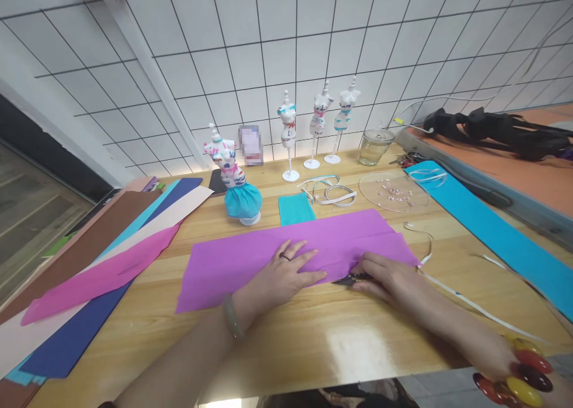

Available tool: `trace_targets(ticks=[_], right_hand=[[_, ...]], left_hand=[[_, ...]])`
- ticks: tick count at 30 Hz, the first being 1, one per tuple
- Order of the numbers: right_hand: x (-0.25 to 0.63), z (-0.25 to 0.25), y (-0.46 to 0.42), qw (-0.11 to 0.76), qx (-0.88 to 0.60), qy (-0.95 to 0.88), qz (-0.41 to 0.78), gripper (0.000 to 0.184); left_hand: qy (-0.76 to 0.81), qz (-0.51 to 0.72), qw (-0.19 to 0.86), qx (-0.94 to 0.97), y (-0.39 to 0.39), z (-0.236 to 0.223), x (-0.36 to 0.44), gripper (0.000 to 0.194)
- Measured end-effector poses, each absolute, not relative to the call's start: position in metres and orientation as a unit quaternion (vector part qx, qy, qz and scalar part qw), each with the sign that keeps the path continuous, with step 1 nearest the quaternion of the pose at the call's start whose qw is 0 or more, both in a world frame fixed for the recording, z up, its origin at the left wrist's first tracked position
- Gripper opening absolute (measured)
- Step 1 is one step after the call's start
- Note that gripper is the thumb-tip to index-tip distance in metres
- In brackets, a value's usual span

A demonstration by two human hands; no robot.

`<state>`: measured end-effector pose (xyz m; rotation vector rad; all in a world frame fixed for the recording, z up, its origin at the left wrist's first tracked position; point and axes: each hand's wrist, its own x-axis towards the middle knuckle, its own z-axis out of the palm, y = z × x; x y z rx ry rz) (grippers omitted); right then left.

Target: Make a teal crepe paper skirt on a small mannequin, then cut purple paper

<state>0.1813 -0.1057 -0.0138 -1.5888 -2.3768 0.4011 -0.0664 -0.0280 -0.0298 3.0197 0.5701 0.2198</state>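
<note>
A purple sheet [250, 250] of thin, crepe-like material lies lengthwise across the wooden table. My left hand [286, 271] rests flat on it with spread fingers, pressing near its middle. At the sheet's near edge, right of centre, my right hand [387, 277] is closed around dark scissors [345, 281], mostly hidden by the fingers, with the tip pointing left. Just beyond the sheet is a small turquoise piece [296, 210]. Behind it to the left stands a miniature dress form [226, 163] wearing a puffy turquoise skirt [243, 200].
Three bare miniature dress forms [289, 127] stand along the tiled wall near a glass of liquid [375, 148]. Coloured sheets [107, 271] overlap at left. Ribbon [333, 194], a clear plate [394, 192] with small pink bits, and a blue strip [483, 229] lie at right.
</note>
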Motion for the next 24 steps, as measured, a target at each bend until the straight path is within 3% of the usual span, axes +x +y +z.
trace_targets(ticks=[24], right_hand=[[0.1813,-0.0211,-0.1036,0.130,-0.545,-0.818,0.131,0.026]], left_hand=[[0.187,0.064,0.034,0.980,-0.0279,-0.0308,-0.0674,0.036]])
